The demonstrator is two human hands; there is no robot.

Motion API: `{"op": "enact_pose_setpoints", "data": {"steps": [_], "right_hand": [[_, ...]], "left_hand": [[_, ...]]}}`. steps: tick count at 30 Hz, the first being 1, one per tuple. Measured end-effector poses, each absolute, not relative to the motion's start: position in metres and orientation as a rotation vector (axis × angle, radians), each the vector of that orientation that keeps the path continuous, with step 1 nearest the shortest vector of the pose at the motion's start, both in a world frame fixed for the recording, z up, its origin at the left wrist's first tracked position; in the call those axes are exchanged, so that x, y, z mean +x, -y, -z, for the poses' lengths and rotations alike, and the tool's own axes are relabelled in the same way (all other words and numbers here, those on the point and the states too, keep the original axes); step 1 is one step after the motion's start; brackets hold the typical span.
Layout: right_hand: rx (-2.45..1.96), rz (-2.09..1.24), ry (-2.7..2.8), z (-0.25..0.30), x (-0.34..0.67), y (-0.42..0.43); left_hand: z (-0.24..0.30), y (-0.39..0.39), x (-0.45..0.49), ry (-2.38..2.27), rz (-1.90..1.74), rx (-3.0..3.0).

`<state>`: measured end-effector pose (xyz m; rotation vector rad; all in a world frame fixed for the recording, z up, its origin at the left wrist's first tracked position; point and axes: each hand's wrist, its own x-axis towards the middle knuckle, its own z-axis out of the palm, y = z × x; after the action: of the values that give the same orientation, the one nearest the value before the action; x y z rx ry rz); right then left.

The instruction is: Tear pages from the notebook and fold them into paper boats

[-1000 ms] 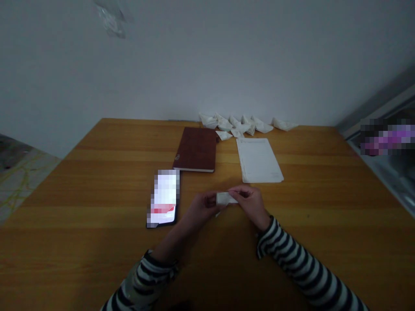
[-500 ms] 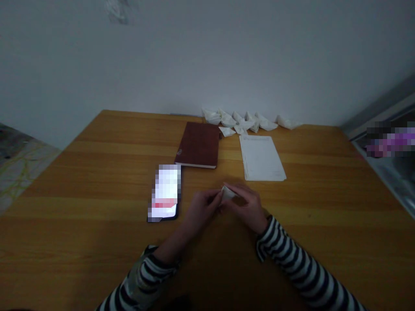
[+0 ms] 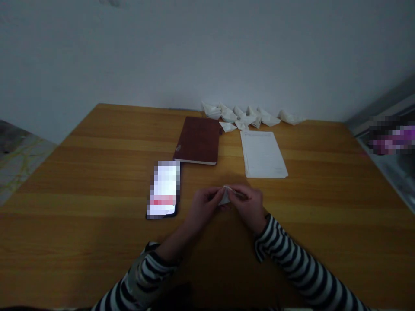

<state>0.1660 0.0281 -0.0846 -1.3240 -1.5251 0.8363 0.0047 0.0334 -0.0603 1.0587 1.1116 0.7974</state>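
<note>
White paper (image 3: 224, 198) pinched between left grip (image 3: 201, 207), right grip (image 3: 250, 208).

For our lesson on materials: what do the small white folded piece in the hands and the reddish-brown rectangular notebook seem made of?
Small white folded piece: probably paper, matt, from its thin, straight edge; partly hidden.
Reddish-brown rectangular notebook: cover perhaps leather or imitation, low sheen, from its even, dark surface.

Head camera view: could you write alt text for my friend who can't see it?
A person's left hand and right hand pinch a small piece of white paper over a wooden table. Nearby lie a lit phone, a closed reddish-brown notebook, white sheets and several folded paper shapes.
</note>
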Motion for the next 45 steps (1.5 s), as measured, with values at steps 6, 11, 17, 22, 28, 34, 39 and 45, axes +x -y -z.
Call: {"op": "enact_pose_setpoints", "data": {"steps": [6, 11, 17, 22, 28, 34, 39, 45], "right_hand": [[-1.326, -0.606, 1.696, 0.084, 0.168, -0.024], [-1.392, -0.634, 1.666, 0.078, 0.164, -0.023], [-1.386, -0.835, 1.506, 0.077, 0.164, -0.028], [-1.322, -0.998, 1.347, 0.078, 0.16, -0.03], [-1.341, -0.937, 1.316, 0.078, 0.156, -0.026], [-1.314, -0.829, 1.384, 0.078, 0.154, -0.023], [-1.248, -0.599, 1.581, 0.085, 0.156, -0.022], [-1.135, -0.301, 1.954, 0.089, 0.16, -0.022]], "left_hand": [[0.065, -0.032, 0.007, -1.138, -0.832, 1.034], [0.059, -0.03, 0.007, -1.232, -0.87, 1.198], [0.054, -0.029, 0.009, -1.25, -0.903, 1.135], [0.06, -0.029, 0.012, -1.164, -0.964, 0.889], [0.056, -0.029, 0.012, -1.22, -0.972, 0.881], [0.058, -0.029, 0.011, -1.257, -0.98, 0.916], [0.058, -0.026, 0.014, -1.274, -0.997, 0.825], [0.058, -0.028, 0.012, -1.252, -1.053, 0.772]]}}
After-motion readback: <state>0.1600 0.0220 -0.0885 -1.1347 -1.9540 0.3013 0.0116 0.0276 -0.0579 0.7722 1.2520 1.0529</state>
